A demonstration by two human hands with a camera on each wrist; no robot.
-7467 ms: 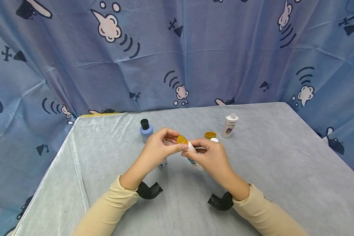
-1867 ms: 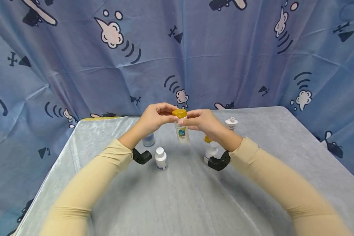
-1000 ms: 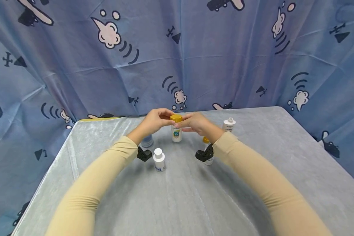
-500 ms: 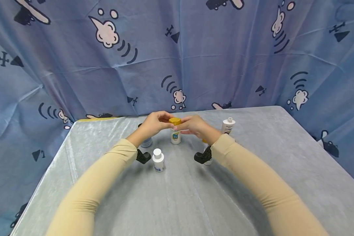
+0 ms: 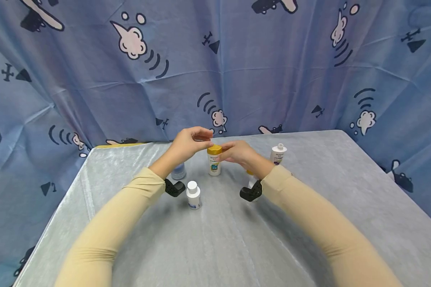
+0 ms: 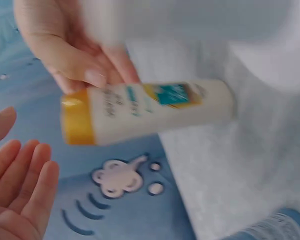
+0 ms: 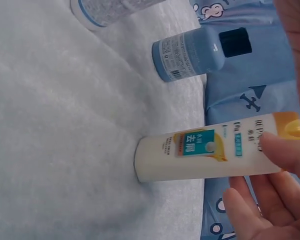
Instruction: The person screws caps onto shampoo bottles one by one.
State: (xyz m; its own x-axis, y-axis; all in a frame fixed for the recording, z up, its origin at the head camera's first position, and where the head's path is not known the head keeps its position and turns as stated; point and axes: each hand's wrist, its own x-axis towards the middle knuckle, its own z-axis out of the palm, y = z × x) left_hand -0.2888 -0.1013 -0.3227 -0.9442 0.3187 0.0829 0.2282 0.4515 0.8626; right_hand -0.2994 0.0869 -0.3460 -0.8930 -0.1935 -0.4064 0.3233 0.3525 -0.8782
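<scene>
A white shampoo bottle (image 5: 214, 164) with a yellow cap and a green label stands upright near the back middle of the table. My right hand (image 5: 238, 153) holds it just below the cap; in the right wrist view the thumb lies across the label side of the bottle (image 7: 190, 145), with the fingers behind. My left hand (image 5: 187, 144) hovers at the upper left of the cap. In the left wrist view that hand (image 6: 22, 192) is apart from the bottle, fingers extended, holding nothing.
Left of centre stands a small white bottle (image 5: 193, 196), with a blue bottle (image 5: 178, 172) behind it, partly hidden. An uncapped white bottle (image 5: 278, 154) stands back right. Another white bottle (image 5: 252, 181) and a loose yellow cap (image 5: 249, 172) are partly hidden by my right arm.
Earlier, both hands held the tilted shampoo bottle nearer me, left hand at its cap. The bottle moved back and was set upright. Just now my left hand has let go and lifted.
</scene>
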